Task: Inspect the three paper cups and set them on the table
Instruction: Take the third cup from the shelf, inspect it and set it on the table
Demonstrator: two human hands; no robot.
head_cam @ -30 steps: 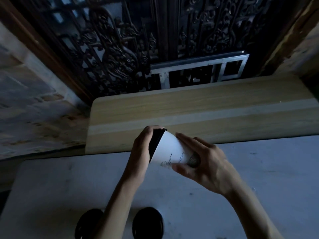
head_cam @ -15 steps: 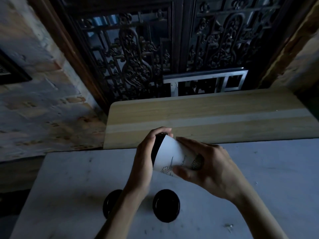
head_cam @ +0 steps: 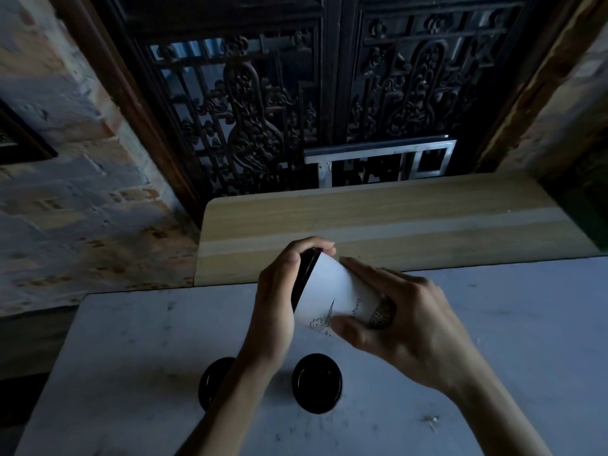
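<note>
A white paper cup [head_cam: 332, 291] with a black lid and a printed drawing lies tilted on its side in the air above the table, lid end to the left. My left hand [head_cam: 279, 297] grips the lid end. My right hand [head_cam: 404, 320] wraps the cup's base end. Two more cups stand upright on the pale table [head_cam: 510, 324], seen from above as black round lids: one cup [head_cam: 316, 383] below the held cup, the other cup [head_cam: 214, 380] to its left, partly hidden by my left forearm.
A wooden board or bench top [head_cam: 394, 225] runs along the far edge of the table. Behind it is a dark carved lattice door [head_cam: 263, 110] and a metal frame [head_cam: 381, 159]. A brick wall [head_cam: 65, 192] is on the left.
The view has tilted up and shifted, so the two standing cups show fully. The held cup stays between both hands, turned only slightly.
</note>
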